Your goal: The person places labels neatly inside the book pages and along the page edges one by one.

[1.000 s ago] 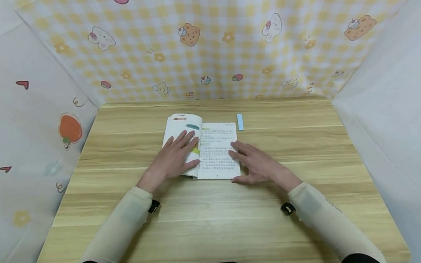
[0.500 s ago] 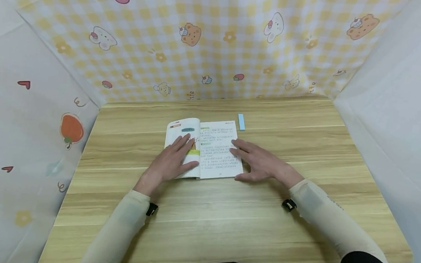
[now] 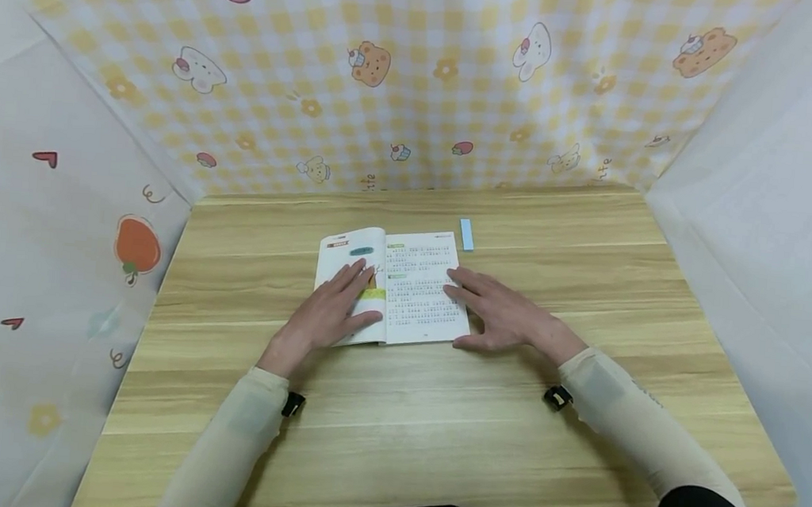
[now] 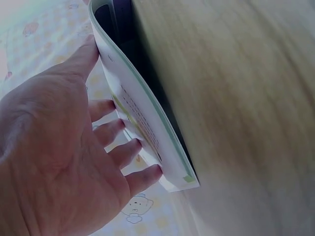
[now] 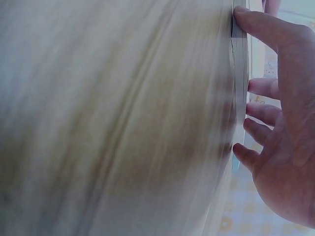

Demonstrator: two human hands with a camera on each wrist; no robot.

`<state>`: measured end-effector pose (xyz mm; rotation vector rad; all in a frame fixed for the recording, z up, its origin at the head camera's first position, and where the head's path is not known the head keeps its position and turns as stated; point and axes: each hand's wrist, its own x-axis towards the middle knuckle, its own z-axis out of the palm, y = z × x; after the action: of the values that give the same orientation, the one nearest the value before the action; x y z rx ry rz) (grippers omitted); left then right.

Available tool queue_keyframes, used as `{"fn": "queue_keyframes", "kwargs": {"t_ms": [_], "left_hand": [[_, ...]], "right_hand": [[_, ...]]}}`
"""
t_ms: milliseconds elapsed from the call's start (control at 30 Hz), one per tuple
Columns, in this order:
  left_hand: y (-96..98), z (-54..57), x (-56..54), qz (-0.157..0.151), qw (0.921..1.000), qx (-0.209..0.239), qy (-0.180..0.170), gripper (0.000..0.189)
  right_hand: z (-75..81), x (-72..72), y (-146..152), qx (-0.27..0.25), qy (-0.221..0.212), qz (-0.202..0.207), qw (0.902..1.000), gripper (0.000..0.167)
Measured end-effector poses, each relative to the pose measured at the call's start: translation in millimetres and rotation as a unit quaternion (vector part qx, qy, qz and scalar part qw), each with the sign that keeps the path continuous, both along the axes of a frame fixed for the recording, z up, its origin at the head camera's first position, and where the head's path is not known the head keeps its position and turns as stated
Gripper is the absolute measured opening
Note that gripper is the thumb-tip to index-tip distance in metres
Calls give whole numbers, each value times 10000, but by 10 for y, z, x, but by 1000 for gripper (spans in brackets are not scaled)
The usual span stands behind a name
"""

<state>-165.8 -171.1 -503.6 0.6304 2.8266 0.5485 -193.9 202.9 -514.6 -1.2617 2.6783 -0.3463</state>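
While the book point(image 3: 396, 286) lies spread near the middle of the wooden table point(image 3: 435, 427), the left hand point(image 3: 321, 317) rests on its left page, fingers outstretched and gripping nothing. The right hand point(image 3: 503, 313) is likewise loose, its fingertips on the right page's outer edge and its thumb at the near corner. Seen from the left wrist, the left side arches off the wood, leaving a gap beneath. The book looks light and limp, with thin pages that would probably crease or slide if pinched singly, and it may well spring back when let go. The thicker right-hand stack, taken at its outer edge, should give the firmest hold. Just beyond its far right corner lies a blue strip point(image 3: 466, 234).
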Motion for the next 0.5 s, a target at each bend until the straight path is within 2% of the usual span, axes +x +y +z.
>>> {"fn": "queue_keyframes", "kwargs": {"t_ms": [200,500], "left_hand": [[-6,8,-4,5,9999,163,-38,91],[8,25,5,41,9994,333,-87,91]], "right_hand": [[9,8,-19,47,-35,-85,9999,105],[-11,3,-56,-147,-274,-348,9989,101]]}}
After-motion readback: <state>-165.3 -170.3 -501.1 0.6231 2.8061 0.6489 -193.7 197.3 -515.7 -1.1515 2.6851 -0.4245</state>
